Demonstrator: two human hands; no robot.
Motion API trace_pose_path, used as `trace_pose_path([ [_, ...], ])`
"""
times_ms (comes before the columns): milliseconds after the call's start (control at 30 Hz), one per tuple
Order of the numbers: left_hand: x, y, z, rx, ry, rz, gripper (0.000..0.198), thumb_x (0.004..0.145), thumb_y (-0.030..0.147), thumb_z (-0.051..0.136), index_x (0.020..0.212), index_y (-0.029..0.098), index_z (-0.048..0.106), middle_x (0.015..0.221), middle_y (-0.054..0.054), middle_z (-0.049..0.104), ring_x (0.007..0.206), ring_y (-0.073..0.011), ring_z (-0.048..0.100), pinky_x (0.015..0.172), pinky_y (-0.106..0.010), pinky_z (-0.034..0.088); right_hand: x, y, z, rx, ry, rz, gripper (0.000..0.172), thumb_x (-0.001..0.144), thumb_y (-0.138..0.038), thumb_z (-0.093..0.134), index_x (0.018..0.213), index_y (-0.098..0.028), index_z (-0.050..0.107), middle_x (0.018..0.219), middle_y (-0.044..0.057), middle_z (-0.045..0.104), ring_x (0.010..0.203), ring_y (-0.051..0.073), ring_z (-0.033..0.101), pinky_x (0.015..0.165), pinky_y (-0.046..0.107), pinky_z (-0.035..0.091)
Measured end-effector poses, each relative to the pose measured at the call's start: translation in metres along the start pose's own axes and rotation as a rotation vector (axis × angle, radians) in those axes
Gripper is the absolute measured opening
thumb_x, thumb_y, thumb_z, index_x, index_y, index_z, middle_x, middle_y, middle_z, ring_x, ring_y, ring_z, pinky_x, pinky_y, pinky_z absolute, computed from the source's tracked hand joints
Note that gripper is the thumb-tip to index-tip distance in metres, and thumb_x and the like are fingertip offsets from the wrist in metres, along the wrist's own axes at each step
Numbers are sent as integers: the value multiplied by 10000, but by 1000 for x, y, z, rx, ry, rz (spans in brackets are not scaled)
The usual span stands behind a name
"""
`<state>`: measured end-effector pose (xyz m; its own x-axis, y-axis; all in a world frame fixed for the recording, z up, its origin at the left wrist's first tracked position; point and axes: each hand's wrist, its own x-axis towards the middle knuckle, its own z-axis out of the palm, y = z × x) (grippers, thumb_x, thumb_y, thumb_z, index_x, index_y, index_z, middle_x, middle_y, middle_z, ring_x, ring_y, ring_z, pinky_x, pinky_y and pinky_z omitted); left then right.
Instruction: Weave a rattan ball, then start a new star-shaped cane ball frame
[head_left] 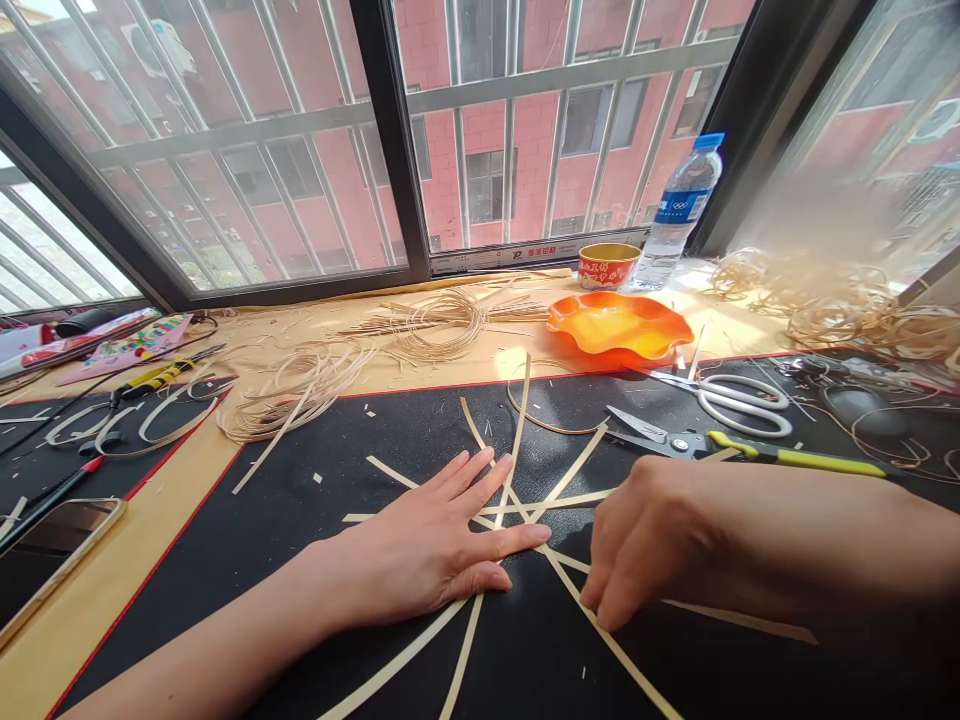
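A dark-framed window (390, 110) with pale metal bars looks out on a red brick building (442, 190). Below it runs my tan wooden tabletop (82, 640), and a black mat with red edging (375, 420) covers much of it. At the back, by the glass, stand a clear plastic water bottle with a blue cap (679, 200) and a round red-and-gold tin (609, 265). Just in front of the tin sits a wavy-rimmed orange plate (619, 325). Loose coils of pale cane (442, 325) lie to the left of the plate, and a larger tangle of pale cane (832, 300) heaps up at the far right.

On the mat, beyond my right hand, lie white-handled scissors (739, 405) and, closer to me, scissors with yellow-and-black handles (795, 458).

Right in front of me, flat pale cane strips (517, 440) cross at one spot on the mat and fan out like a star. My left grip (427, 540) is wide open, palm down, fingers splayed, resting flat on the crossing. My right grip (652, 540) is just beside it, fingers curled downward, the tips down by the strips; whether it pinches one, I cannot tell.
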<state>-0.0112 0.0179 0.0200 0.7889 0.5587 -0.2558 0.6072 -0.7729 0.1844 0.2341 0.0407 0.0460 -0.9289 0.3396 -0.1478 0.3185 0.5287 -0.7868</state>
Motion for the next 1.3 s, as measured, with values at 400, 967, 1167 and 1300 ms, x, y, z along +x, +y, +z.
trace_pose_path([
  [400, -3, 1, 4, -122, 8, -171, 843, 883, 489, 516, 1481, 91, 75, 1523, -211, 95, 1419, -269, 71, 1143, -418, 215, 37, 24, 13, -33, 237, -20, 239, 759, -214, 706, 990, -152, 699, 1064, 63, 598, 782, 102, 591, 697, 181, 502],
  [967, -23, -1, -11, -396, 190, -145, 245, 893, 351, 546, 762, 160, 626, 740, -9, 611, 660, -114, 559, 614, -202, 433, 42, 31, 15, -6, 139, 104, 419, 761, -290, 716, 1166, -214, 641, 1200, 44, 478, 799, 90, 557, 741, 217, 503],
  [1167, -23, 10, -13, -711, -24, -472, 272, 715, 400, 729, 760, 188, 565, 630, 66, 530, 556, -87, 453, 455, -173, 301, 42, 34, 17, 42, 156, 111, 409, 756, -314, 715, 1150, -228, 651, 1183, 34, 480, 722, 71, 505, 672, 210, 483],
  [1300, -18, 9, -9, -940, -66, -508, 235, 706, 273, 727, 752, 178, 517, 596, 88, 483, 552, -76, 424, 468, -164, 307, 43, 34, 16, 61, 161, 102, 414, 749, -371, 712, 1131, -220, 662, 1153, 39, 488, 732, 84, 489, 680, 226, 471],
])
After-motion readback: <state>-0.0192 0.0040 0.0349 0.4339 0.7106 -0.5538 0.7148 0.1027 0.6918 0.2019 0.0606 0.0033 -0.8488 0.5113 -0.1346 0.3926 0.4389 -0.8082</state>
